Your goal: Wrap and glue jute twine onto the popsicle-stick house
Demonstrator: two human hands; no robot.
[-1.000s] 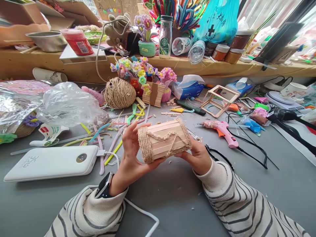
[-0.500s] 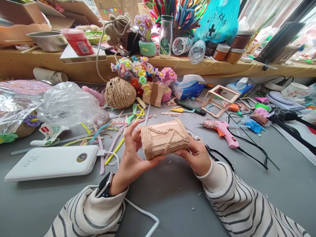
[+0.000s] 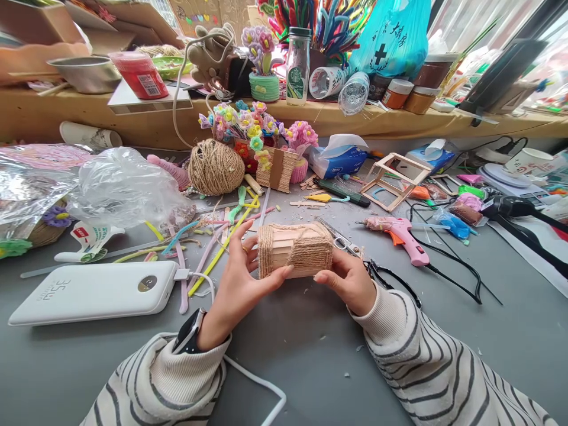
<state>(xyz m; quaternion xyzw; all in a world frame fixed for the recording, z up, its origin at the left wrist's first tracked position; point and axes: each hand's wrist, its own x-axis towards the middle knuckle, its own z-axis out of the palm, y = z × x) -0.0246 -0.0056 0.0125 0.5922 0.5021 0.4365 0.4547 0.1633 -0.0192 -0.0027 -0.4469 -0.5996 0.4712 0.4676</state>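
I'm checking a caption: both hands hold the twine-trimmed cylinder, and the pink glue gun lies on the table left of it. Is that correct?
Not quite: in the head view, the pink glue gun lies on the table right of the twine-trimmed cylinder, which the left hand and right hand hold.

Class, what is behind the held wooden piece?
Part of a metal tool behind its right end, a pale stick behind its left; whatever the wooden piece covers cannot be seen.
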